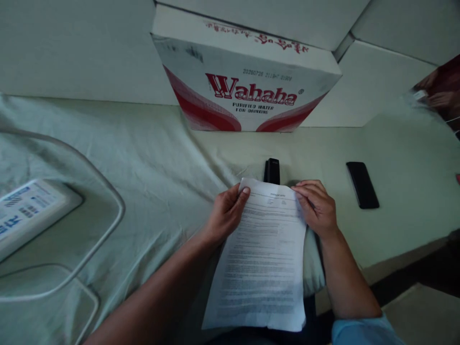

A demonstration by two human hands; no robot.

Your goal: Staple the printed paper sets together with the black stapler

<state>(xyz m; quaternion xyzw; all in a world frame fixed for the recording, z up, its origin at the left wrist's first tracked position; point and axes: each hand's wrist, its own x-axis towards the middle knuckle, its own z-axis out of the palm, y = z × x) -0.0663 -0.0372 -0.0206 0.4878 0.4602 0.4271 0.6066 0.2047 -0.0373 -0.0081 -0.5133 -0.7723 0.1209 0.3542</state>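
A printed sheet of paper hangs between my two hands, its lower end over my lap. My left hand pinches the upper left corner, thumb on the printed face. At the upper right corner, my right hand grips the edge between thumb and fingers. Just beyond the top edge lies a black stapler, its near end covered by the paper. A black smartphone rests to the right of my right hand, apart from it.
A Wahaha water carton stands against the pale panels behind. At the left, a white power strip with labels lies beside a looped grey cable. Pale green cloth covers the surface, wrinkled at left. Another person's hand shows at the far right.
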